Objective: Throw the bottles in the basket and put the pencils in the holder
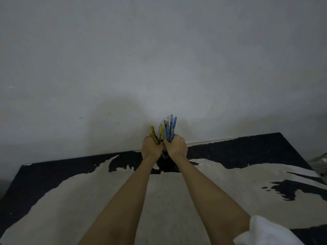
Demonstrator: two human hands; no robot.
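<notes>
Both my arms reach out to the far edge of the table. My left hand (pixel 151 148) is closed around a few yellow pencils (pixel 156 134) that stick up out of the fist. My right hand (pixel 176 145) grips a bunch of blue pencils (pixel 170 128), also pointing up. The two fists touch each other. Just beneath and between them sits a dark round holder (pixel 166 164), mostly hidden by my hands and wrists. No bottles and no basket are in view.
The table (pixel 88 191) has a worn top, beige with black patches, and ends against a plain grey wall (pixel 159 59). A pale object (pixel 320 163) pokes in at the right edge. My white sleeve (pixel 265 232) shows at bottom right.
</notes>
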